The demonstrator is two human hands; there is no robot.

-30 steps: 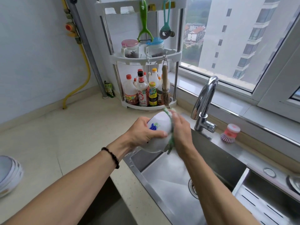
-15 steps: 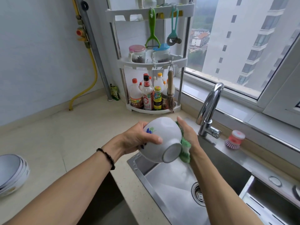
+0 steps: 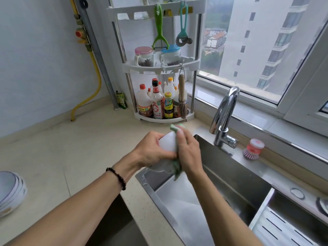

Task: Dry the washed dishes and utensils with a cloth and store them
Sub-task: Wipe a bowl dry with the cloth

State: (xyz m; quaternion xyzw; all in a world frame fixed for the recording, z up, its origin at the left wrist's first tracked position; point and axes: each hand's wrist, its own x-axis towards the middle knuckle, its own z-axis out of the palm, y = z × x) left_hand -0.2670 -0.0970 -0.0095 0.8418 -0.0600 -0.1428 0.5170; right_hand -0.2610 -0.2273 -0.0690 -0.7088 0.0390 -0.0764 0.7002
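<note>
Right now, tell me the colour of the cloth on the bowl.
Green cloth, seen in the head view.

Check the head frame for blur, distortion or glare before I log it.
Head view: soft daylight from the window, no harsh glare; wide-angle bending at the edges; motion blur on the green cloth and bowl between the hands; faucet sharp.

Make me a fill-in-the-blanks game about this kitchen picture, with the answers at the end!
1. The left hand holds a white ____.
2. The right hand presses a cloth of the colour ____ against it.
3. Both hands are held above the corner of the steel ____.
4. Beside the tap stands a dish brush of the colour ____.

Missing words: bowl; green; sink; pink
</note>
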